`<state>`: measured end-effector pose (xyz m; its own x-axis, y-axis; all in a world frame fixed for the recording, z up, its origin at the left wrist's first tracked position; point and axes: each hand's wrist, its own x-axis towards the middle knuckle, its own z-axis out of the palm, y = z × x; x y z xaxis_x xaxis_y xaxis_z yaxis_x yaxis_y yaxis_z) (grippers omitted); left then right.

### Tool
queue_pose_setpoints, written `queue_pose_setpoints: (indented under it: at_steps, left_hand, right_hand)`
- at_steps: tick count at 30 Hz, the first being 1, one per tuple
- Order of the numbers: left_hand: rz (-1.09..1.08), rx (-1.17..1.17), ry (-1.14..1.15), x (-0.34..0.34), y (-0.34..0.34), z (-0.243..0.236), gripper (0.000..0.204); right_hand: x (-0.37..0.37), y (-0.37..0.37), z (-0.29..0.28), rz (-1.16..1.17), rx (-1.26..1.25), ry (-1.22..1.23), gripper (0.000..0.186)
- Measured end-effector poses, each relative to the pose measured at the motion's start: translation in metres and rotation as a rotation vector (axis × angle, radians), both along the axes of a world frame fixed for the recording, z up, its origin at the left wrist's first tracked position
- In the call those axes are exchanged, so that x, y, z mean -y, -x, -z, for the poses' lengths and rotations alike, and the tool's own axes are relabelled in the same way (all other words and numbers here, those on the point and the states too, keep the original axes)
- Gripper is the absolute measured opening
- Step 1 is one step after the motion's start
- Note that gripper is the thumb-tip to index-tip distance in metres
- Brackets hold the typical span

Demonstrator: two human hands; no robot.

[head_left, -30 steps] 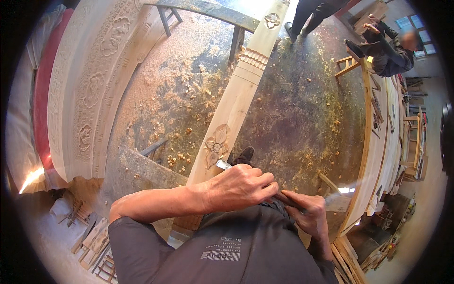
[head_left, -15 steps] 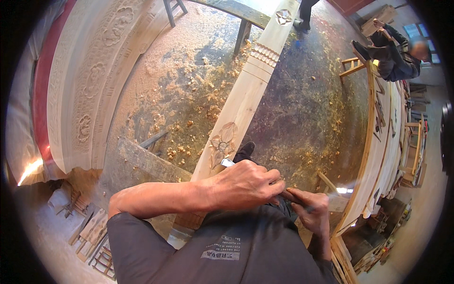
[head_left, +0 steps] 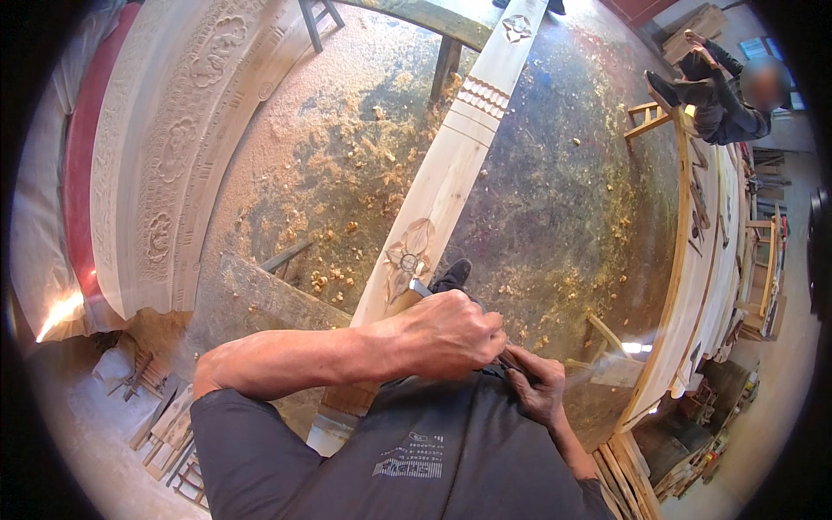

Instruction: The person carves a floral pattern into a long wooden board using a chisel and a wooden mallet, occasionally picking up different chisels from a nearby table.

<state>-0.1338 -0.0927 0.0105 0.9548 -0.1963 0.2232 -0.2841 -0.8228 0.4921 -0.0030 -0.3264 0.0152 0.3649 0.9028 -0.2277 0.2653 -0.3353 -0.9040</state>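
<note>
A long pale wood beam (head_left: pixel 450 173) runs away from me, carved with a petalled flower (head_left: pixel 408 251) at its near part. My left hand (head_left: pixel 452 334) lies across the beam, its fingers wrapped round a carving chisel. The chisel's bright metal blade (head_left: pixel 420 287) shows beyond the knuckles, its edge at the lower right of the flower. My right hand (head_left: pixel 539 386) closes on the rear of the handle, right of my left hand and close to my shirt. Most of the handle is hidden by my fingers.
Wood shavings (head_left: pixel 338 234) litter the floor on both sides. A large carved panel (head_left: pixel 173 156) stands at the left. At the right, a bench (head_left: pixel 685 286) carries long boards and hand tools; another person (head_left: pixel 724 100) is at its far end. A trestle (head_left: pixel 446 65) supports the beam's far part.
My right hand has moved left, closer to my left hand. The chisel blade has shifted slightly up and right beside the flower. Both hands keep their hold.
</note>
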Motion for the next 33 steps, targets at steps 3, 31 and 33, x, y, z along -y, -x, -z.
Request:
queue_pose_setpoints:
  at_steps: [3, 31, 33]
  left_hand:
    - [-0.007, 0.049, -0.004, -0.007, -0.011, 0.000, 0.017]
    - [-0.587, 0.215, -0.111, -0.001, 0.081, -0.048, 0.025]
    - [-0.782, 0.141, -0.119, -0.014, 0.072, -0.051, 0.025]
  right_hand:
    - [0.005, 0.006, 0.015, 0.065, -0.002, -0.010, 0.040]
    - [0.006, -0.030, -0.016, 0.290, 0.108, 0.074, 0.037]
    - [0.007, -0.029, -0.015, 0.287, 0.138, 0.071, 0.037]
